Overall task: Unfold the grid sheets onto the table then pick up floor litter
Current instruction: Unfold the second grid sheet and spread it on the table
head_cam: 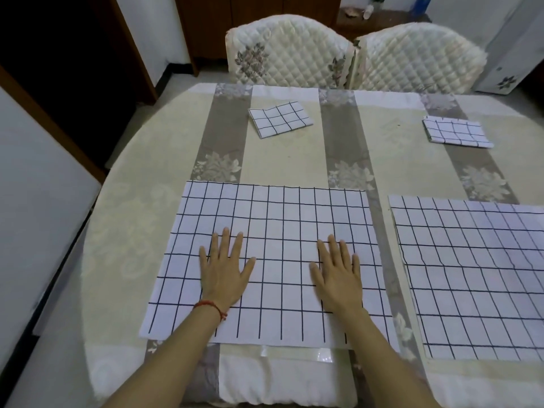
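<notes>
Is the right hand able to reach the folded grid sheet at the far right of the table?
Probably yes: the right hand rests flat and holds nothing, and only bare tablecloth lies before the folded grid sheet.

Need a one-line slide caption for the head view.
Both hands flatten an unfolded grid sheet; two folded sheets wait.

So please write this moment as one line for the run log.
left hand: flat on near sheet | right hand: flat on it | right sheet: unfolded | folded sheets: two left
</notes>
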